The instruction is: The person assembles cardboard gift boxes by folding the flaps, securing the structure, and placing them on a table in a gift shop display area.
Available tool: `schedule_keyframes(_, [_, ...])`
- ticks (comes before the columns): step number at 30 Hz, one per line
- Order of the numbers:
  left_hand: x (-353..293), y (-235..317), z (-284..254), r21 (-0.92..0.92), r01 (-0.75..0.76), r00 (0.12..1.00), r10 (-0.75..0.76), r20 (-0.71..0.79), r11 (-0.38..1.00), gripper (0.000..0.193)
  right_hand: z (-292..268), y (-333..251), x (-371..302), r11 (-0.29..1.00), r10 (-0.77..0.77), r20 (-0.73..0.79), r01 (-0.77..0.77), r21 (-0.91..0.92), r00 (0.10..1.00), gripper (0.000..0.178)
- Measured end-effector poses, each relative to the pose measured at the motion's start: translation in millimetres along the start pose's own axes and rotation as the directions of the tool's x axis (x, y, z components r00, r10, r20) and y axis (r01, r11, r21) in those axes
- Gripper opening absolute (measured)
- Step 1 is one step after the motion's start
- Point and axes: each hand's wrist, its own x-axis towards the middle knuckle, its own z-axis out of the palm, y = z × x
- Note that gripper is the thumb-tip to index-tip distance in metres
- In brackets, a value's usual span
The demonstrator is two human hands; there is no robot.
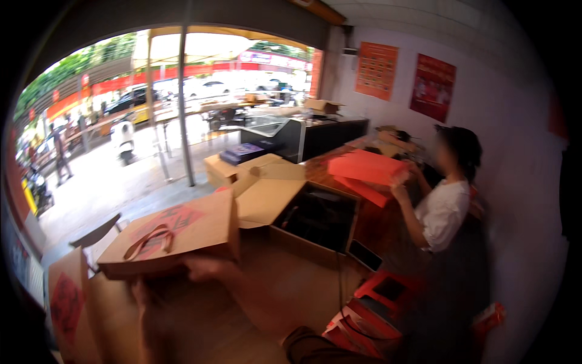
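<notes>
A flat brown cardboard gift box (200,221) with a red diamond print and a brown strap handle (148,241) is in front of me on the left, slightly tilted. My right hand (205,267) grips its near lower edge, fingers tucked under. My left hand (140,292) is closed at the same edge, further left, blurred and partly hidden beneath the box. Just beyond my right hand stands an open carton (291,235) with a dark inside, its lid (267,193) folded back to the left.
Another printed cardboard box (68,309) stands at the lower left. Red packaging (362,324) lies at the lower right, near a dark flat device (365,255). Across the table a co-worker (448,203) handles a red box (368,167). A metal post (184,103) rises by the street opening.
</notes>
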Motion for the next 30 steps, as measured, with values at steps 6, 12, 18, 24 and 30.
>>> schedule_keyframes(6, [-78,52,46,0.012,-0.082,0.969,0.077,0.235,0.997,0.043,0,-44,2,0.962,0.184,0.049,-0.170,-0.216,0.982,0.054])
schedule_keyframes(12, [-32,15,13,0.092,0.014,0.933,-0.046,0.356,0.996,0.040,66,-16,44,0.974,-0.157,-0.254,0.108,-0.198,0.954,0.035])
schedule_keyframes(18, [-15,6,-15,0.076,0.098,0.900,-0.121,0.419,0.992,0.045,83,-19,68,0.972,-0.178,-0.235,0.133,-0.193,0.956,0.024])
schedule_keyframes(24, [17,-27,-57,0.118,0.120,0.916,-0.156,0.371,0.986,0.044,88,-26,97,0.990,-0.078,-0.059,0.070,-0.126,0.995,0.022])
schedule_keyframes(30, [-25,-1,-31,-0.125,0.106,0.917,-0.048,0.397,0.986,0.045,80,-33,85,0.998,-0.068,-0.030,0.068,-0.019,0.997,0.023])
